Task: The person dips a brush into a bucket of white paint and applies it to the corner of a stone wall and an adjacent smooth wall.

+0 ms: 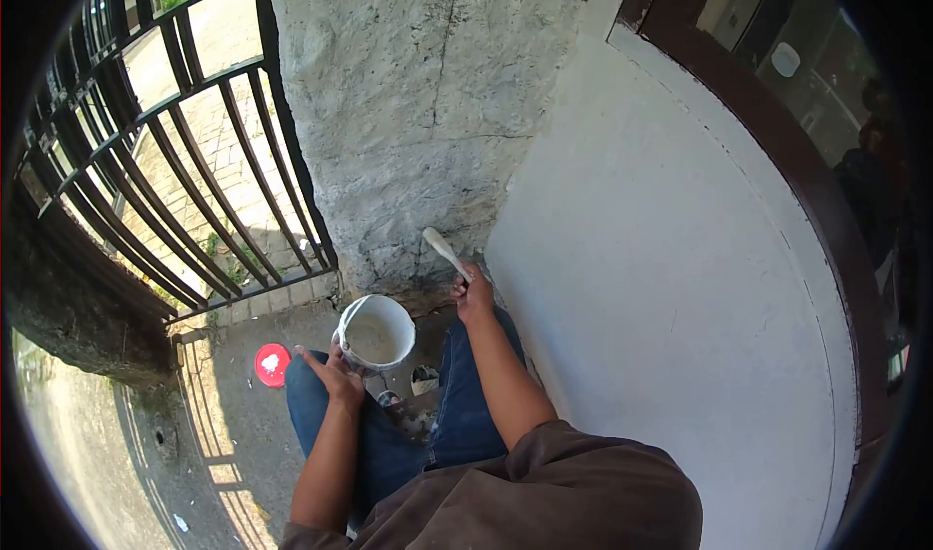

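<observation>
My left hand [340,377] supports a white bucket [412,334] from its near left side, with the fingers against its wall and the thumb held out. The bucket's open mouth faces up toward me, and whitish residue coats its inside. In my right hand [475,295] is a pale paintbrush [445,251], gripped near its lower end. Its broad whitish end points up and left, close before the rough white-coated wall [408,181]. The brush overlaps the lower part of that wall in this view.
A red lid [273,364] with a white blob lies on the concrete floor by my left knee. A black metal gate [209,152] stands at the left. Close on my right rises a smooth white wall [661,258] below a brown window frame [768,122].
</observation>
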Demonstrator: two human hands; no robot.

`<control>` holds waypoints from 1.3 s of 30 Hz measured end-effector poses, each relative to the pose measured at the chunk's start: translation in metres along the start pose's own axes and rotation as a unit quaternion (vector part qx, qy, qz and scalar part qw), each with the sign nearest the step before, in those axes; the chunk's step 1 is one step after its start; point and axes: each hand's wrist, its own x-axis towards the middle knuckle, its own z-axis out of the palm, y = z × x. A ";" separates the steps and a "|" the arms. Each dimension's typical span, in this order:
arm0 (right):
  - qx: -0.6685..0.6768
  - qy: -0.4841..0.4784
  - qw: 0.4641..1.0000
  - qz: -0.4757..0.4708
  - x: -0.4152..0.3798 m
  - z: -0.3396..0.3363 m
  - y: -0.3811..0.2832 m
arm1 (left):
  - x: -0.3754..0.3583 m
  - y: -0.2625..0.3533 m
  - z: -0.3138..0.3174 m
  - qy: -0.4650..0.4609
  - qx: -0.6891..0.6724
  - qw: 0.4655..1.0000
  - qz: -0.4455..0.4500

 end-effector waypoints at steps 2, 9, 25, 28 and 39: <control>0.177 0.085 0.974 -0.115 0.004 -0.003 -0.003 | 0.000 0.000 0.000 -0.002 -0.004 1.000 -0.001; 0.132 0.105 0.977 -0.130 0.027 -0.005 -0.004 | -0.002 0.003 0.003 -0.006 -0.029 0.999 -0.014; 0.071 0.059 0.964 -0.250 0.012 0.019 0.001 | -0.001 0.003 -0.004 -0.010 0.000 1.000 -0.014; 0.032 0.141 0.977 -0.157 0.028 0.006 0.020 | -0.003 0.001 0.002 -0.022 0.009 1.000 -0.015; -0.026 0.049 0.934 -0.352 0.002 0.024 -0.002 | -0.003 0.003 0.003 0.004 0.025 1.000 -0.009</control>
